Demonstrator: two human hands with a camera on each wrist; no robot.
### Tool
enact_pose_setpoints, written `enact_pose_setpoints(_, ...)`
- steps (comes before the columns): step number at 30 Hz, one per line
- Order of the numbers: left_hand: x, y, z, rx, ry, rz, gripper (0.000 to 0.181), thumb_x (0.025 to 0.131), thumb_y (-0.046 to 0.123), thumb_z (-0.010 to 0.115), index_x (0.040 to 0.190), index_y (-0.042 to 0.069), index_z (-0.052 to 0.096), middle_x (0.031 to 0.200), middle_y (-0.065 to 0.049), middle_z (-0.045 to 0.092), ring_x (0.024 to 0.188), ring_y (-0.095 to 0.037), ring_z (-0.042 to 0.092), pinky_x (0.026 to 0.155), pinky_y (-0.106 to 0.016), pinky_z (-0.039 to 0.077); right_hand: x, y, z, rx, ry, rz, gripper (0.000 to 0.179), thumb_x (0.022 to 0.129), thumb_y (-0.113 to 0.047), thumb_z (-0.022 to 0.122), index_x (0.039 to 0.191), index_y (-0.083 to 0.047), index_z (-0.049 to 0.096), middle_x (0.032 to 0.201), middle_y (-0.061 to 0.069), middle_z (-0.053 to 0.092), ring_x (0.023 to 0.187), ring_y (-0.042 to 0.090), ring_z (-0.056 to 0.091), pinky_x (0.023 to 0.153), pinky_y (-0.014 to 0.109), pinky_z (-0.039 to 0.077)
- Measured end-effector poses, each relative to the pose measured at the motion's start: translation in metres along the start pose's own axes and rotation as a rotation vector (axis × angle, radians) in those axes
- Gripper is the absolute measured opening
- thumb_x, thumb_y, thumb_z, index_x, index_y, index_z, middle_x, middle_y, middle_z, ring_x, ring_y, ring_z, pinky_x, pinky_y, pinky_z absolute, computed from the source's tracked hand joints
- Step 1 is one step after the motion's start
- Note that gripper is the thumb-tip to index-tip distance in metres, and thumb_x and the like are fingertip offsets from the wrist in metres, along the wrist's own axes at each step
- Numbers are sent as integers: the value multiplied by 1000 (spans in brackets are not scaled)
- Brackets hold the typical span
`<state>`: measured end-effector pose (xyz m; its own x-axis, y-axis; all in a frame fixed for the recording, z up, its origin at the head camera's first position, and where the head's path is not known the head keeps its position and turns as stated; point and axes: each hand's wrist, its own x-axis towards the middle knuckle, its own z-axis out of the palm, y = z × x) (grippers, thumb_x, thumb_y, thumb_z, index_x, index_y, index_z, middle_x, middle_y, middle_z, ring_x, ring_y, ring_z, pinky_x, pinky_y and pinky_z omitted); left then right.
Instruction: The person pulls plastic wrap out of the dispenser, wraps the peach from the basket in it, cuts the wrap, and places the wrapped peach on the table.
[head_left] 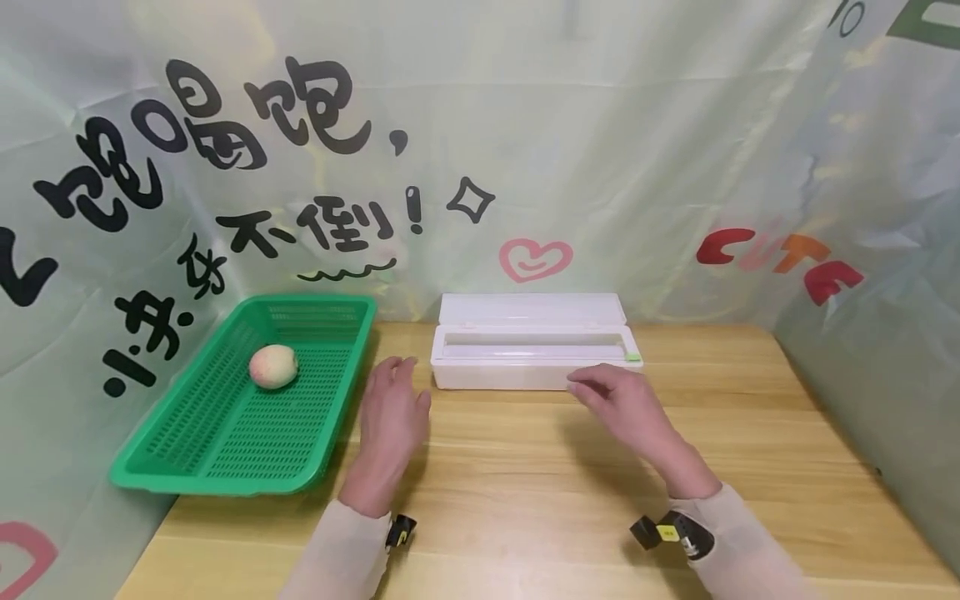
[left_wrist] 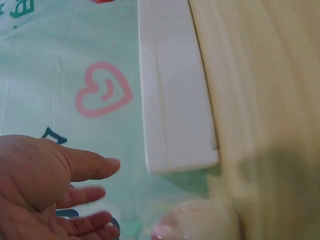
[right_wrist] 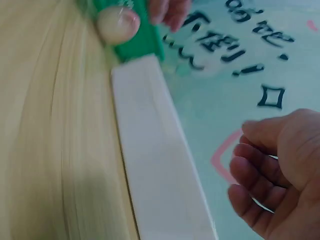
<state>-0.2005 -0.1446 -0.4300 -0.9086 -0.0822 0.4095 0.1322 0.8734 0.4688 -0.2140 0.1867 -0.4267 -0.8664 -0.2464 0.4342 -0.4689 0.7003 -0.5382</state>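
Note:
A white box with a raised lid stands at the back middle of the table. It holds a long clear-looking roll, and a small green tab sits at its right end. My left hand hovers between the box and a green basket, fingers loosely spread, holding nothing. My right hand is in front of the box's right end; its fingers are loosely bent and empty in the right wrist view. A pinkish peach lies in the basket. A shiny peach shows beyond the box's end in the right wrist view.
The green mesh basket stands at the table's left side. A printed sheet hangs behind and around the wooden table. Each wrist carries a small black device, such as the right wrist's camera.

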Motion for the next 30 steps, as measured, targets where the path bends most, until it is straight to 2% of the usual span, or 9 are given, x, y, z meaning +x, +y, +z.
enact_pose_setpoints(3, 13, 9, 3, 56, 1, 77, 37, 95, 14, 78, 130, 6, 72, 134, -19, 65, 127, -40, 57, 103, -55, 52, 3, 18, -13, -95, 50, 5, 10, 98, -11, 75, 105, -8, 81, 99, 9, 79, 84, 23, 72, 77, 45, 59)
enact_pose_setpoints(5, 24, 13, 5, 92, -24, 130, 32, 95, 18, 79, 127, 11, 75, 131, -16, 67, 123, -39, 57, 99, -53, 53, 5, 30, -22, -153, 53, 17, 10, 99, -11, 73, 104, -7, 80, 98, 10, 78, 83, 25, 71, 77, 49, 58)
enact_pose_setpoints(9, 44, 15, 17, 135, -101, 207, 33, 95, 22, 81, 126, 14, 76, 131, -14, 67, 124, -39, 54, 98, -54, 50, 14, 47, -37, -247, -17, 16, 15, 100, -14, 71, 109, -3, 78, 98, 13, 75, 86, 29, 68, 79, 53, 56)
enact_pose_setpoints(13, 57, 16, 32, 171, -188, 222, 41, 94, 29, 82, 132, 16, 73, 141, -13, 62, 135, -37, 48, 108, -58, 44, 25, 59, -41, -322, -89, -49, 30, 98, -20, 76, 119, 1, 75, 112, 22, 72, 109, 42, 62, 96, 59, 50)
enact_pose_setpoints(16, 61, 17, 39, 201, -242, 232, 47, 95, 34, 80, 137, 16, 70, 148, -12, 58, 141, -37, 45, 114, -59, 40, 32, 66, -39, -367, -123, -116, 40, 96, -24, 78, 125, 1, 73, 125, 26, 68, 122, 48, 55, 107, 62, 40)
enact_pose_setpoints(20, 63, 14, 43, 243, -270, 262, 43, 97, 33, 78, 137, 18, 72, 149, -10, 59, 142, -36, 45, 114, -59, 40, 38, 73, -35, -409, -160, -165, 42, 95, -26, 79, 129, -2, 72, 128, 24, 67, 122, 47, 54, 105, 63, 41)
enact_pose_setpoints(25, 66, 10, 43, 278, -261, 339, 27, 99, 26, 76, 125, 20, 78, 145, -6, 64, 142, -35, 47, 113, -58, 43, 39, 77, -35, -423, -200, -167, 38, 98, -23, 76, 130, -3, 72, 131, 24, 66, 124, 47, 53, 103, 64, 44)
enact_pose_setpoints(30, 69, 8, 41, 295, -291, 372, 23, 100, 25, 75, 122, 20, 79, 144, -4, 65, 143, -35, 46, 114, -57, 44, 41, 79, -36, -398, -220, -188, 26, 99, -18, 75, 120, -2, 77, 127, 24, 69, 122, 46, 57, 103, 64, 43)
